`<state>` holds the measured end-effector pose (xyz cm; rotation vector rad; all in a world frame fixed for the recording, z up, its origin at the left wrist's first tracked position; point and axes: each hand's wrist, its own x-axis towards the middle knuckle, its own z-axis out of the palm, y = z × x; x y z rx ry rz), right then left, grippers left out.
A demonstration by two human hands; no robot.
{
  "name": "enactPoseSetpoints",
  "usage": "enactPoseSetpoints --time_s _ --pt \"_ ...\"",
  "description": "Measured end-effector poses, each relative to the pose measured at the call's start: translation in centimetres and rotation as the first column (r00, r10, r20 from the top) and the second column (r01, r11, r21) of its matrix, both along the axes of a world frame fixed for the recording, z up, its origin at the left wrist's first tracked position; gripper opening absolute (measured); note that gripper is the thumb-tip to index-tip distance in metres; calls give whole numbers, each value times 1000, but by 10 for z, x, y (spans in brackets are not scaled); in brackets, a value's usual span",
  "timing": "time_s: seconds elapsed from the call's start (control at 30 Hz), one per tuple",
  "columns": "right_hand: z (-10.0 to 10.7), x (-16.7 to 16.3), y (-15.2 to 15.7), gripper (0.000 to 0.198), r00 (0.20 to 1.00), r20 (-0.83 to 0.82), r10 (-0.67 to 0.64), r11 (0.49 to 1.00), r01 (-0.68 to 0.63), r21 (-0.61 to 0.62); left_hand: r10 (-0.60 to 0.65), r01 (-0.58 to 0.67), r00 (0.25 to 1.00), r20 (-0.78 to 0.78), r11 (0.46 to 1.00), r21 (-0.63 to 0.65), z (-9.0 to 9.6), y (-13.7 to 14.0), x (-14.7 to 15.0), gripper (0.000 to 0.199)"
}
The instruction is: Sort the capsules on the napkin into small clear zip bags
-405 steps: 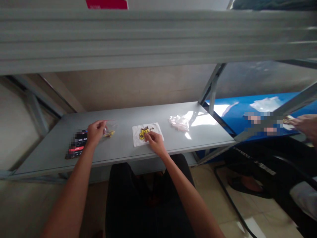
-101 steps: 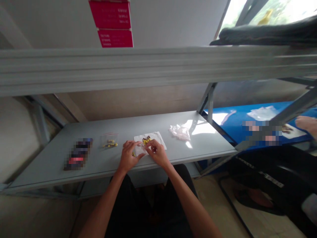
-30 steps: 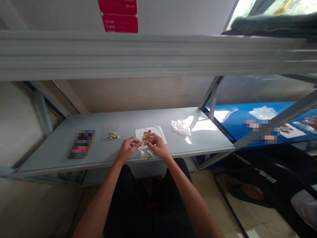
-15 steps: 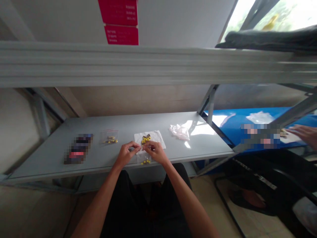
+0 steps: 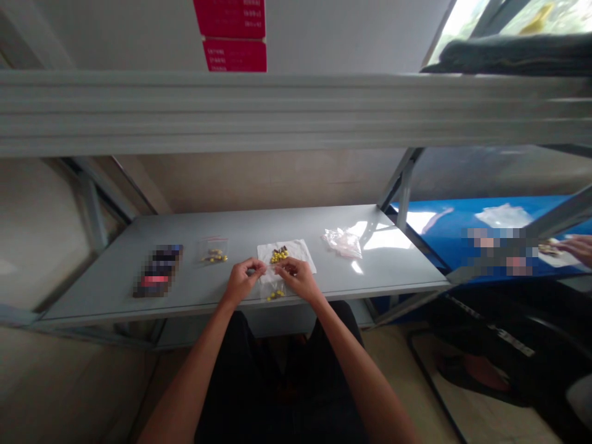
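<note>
A small clear plastic bag [image 5: 272, 288] hangs at the table's front edge with several yellow pieces low inside it. My left hand [image 5: 243, 279] pinches the bag's upper left edge between thumb and fingertips. At the upper right edge, my right hand [image 5: 296, 277] has its fingers closed on the same bag. Just beyond my fingers, a pile of small yellow and dark brown pieces [image 5: 279, 254] lies on a white sheet [image 5: 303, 251]. What exactly these pieces are is too small to tell.
Another clear bag [image 5: 214, 253] with yellow pieces lies left, beside a pixelated dark object [image 5: 158, 270]. Crumpled clear bags [image 5: 343, 242] lie right on the grey table [image 5: 245, 225]. A shelf beam [image 5: 296, 114] crosses overhead. Another person's hand [image 5: 578, 248] is over a blue table [image 5: 444, 231].
My hands stay at the bag; the right fingers have shifted slightly and look more curled. The whole view has moved a little, so everything appears further right. The other person's hand has moved slightly.
</note>
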<state>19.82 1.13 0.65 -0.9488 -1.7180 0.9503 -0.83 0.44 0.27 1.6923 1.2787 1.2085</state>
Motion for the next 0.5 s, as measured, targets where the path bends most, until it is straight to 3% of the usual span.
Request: enactPoseSetpoints --time_s 0.2,0.5 --pt "5 1 -2 27 997 30 73 995 -75 67 -66 65 997 -28 998 -22 4 -2 3 30" --pt "6 -3 -2 29 989 119 92 984 -108 141 -59 59 997 -54 998 -5 8 -3 3 29"
